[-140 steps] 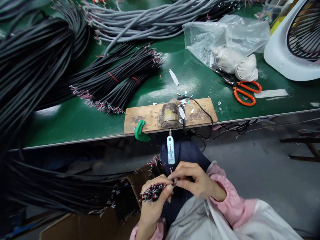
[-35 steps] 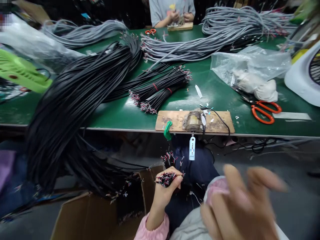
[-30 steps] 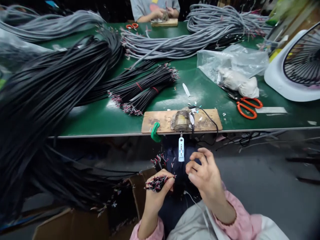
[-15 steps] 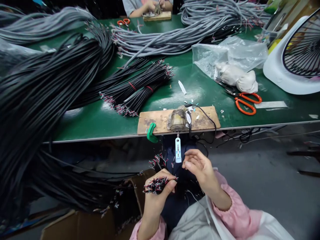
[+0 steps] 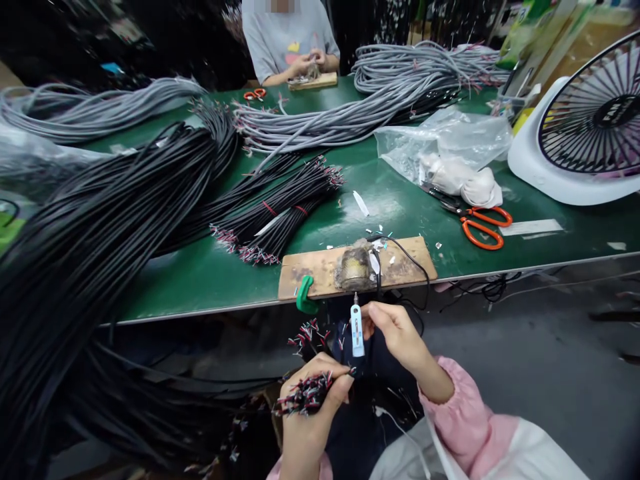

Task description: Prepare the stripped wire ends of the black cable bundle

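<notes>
My left hand [image 5: 311, 417] is closed around a bunch of black cable ends [image 5: 301, 395] with red, white and black stripped wires, held over my lap below the table edge. My right hand [image 5: 396, 331] is raised beside the small light-blue tool [image 5: 357, 329] that hangs from the wooden board [image 5: 406, 259], its fingertips pinched next to the tool; what they pinch is too small to see. A lump-shaped fixture [image 5: 356, 269] sits on the board. A green clamp [image 5: 304, 296] holds the board on the green table [image 5: 200, 280].
A huge bundle of black cables [image 5: 100, 227] spills off the table on my left. Tied black cable bunches [image 5: 280, 210], grey cables [image 5: 340, 120], a plastic bag [image 5: 450, 150], orange scissors [image 5: 480, 225] and a white fan [image 5: 580, 133] lie on the table. Another person [image 5: 290, 40] works opposite.
My right hand swung in from blurred close-up, then rose to the hanging blue tool. My left hand kept hold of the wire bunch. The view tilted up, showing the person opposite.
</notes>
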A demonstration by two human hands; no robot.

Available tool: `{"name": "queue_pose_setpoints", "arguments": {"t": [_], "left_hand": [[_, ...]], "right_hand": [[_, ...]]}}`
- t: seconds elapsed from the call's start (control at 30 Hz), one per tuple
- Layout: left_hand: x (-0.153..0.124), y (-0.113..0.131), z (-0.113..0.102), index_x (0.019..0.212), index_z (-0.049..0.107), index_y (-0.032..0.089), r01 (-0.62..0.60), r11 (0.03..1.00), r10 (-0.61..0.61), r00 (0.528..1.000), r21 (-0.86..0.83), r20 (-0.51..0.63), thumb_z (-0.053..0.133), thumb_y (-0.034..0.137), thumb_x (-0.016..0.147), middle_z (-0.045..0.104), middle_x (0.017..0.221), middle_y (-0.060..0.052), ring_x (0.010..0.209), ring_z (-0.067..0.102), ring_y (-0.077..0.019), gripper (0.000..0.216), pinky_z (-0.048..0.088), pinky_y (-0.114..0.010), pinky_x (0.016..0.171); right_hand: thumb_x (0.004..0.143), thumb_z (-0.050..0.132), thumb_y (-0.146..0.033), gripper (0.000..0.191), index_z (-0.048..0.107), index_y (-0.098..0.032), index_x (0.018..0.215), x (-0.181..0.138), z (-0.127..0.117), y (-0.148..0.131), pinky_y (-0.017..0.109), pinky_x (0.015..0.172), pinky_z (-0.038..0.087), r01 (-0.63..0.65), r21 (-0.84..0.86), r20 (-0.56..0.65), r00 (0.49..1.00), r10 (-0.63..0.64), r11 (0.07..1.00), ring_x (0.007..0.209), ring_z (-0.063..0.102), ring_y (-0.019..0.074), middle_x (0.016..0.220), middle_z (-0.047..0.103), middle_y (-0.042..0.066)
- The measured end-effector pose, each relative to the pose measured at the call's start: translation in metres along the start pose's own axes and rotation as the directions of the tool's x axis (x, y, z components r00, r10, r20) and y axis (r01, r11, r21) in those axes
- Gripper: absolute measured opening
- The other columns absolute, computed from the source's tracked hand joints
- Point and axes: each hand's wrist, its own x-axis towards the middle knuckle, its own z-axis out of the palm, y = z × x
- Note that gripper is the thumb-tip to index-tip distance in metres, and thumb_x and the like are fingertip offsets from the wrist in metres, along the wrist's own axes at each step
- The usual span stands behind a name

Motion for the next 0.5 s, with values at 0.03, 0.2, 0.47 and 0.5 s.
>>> {"name": "queue_pose_setpoints", "arguments": {"t": [0.03,0.2,0.47,0.5], "left_hand": [[0.001,0.001,0.001,0.064,0.072,0.021,0.005,1.000,-0.005,1.000,0.005,-0.004,0.078,0.031,0.083,0.062,0.058,0.002,0.053,0.056,-0.0141,0.022,0.045,-0.025,0.054],[0.004,0.004,0.005,0.062,0.071,0.021,0.038,0.999,-0.038,0.999,0.008,-0.015,0.079,0.031,0.081,0.061,0.057,0.002,0.052,0.054,-0.0144,0.023,0.045,-0.026,0.054],[0.008,0.004,0.007,0.061,0.070,0.021,0.081,0.996,-0.080,0.996,-0.041,0.029,0.079,0.027,0.080,0.061,0.055,0.003,0.051,0.055,-0.0131,0.023,0.044,-0.024,0.053],[0.008,0.004,0.007,0.060,0.069,0.021,0.081,0.996,-0.080,0.996,-0.037,0.028,0.079,0.027,0.079,0.061,0.055,0.003,0.051,0.055,-0.0129,0.023,0.044,-0.023,0.053]], "right_hand": [[0.088,0.058,-0.072,0.060,0.068,-0.016,0.070,0.000,0.001,-0.001,0.026,0.055,0.043,-0.003,-0.008,-0.011,1.000,0.003,1.000,0.056,0.053,0.0132,0.063,0.061,0.002],[0.074,0.077,-0.067,0.053,0.066,-0.016,0.067,0.005,0.010,-0.004,0.023,0.053,0.039,-0.081,0.055,-0.007,0.997,0.081,0.995,0.054,0.046,0.0107,0.059,0.056,-0.002],[0.081,0.073,-0.063,0.049,0.065,-0.016,0.070,0.002,0.016,0.006,0.022,0.052,0.037,-0.116,0.274,0.043,0.993,0.109,0.955,0.055,0.044,0.0106,0.061,0.053,-0.002],[0.081,0.074,-0.063,0.050,0.065,-0.016,0.070,0.002,0.017,0.006,0.022,0.051,0.036,-0.121,0.279,0.042,0.993,0.114,0.953,0.055,0.043,0.0106,0.061,0.053,-0.002]]}}
